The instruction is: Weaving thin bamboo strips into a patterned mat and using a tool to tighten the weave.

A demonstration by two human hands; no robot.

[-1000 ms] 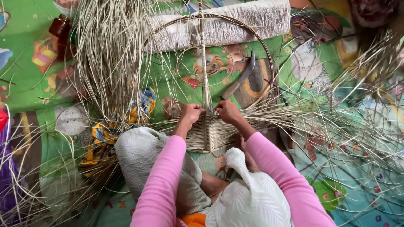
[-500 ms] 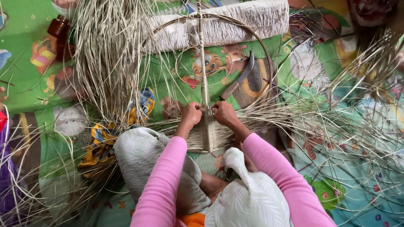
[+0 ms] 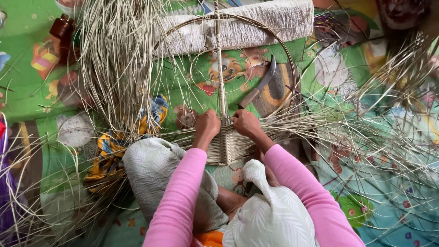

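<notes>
1. The woven cane panel (image 3: 224, 146) lies on the floor mat (image 3: 192, 87), just under both grips; it looks light, springy and brittle, best pinched by single strands near the central rib (image 3: 221, 82).
2. Left hand (image 3: 207, 124) and right hand (image 3: 246, 123) are curled tight on strands beside the rib.
3. A knife (image 3: 260, 87) lies just beyond the right grip.

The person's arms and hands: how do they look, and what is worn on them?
Both arms wear long, close-fitting sleeves of plain pink cloth that end at the wrists. The left hand and the right hand are bare: no gloves. No ring, watch or bracelet can be seen from this view.
</notes>
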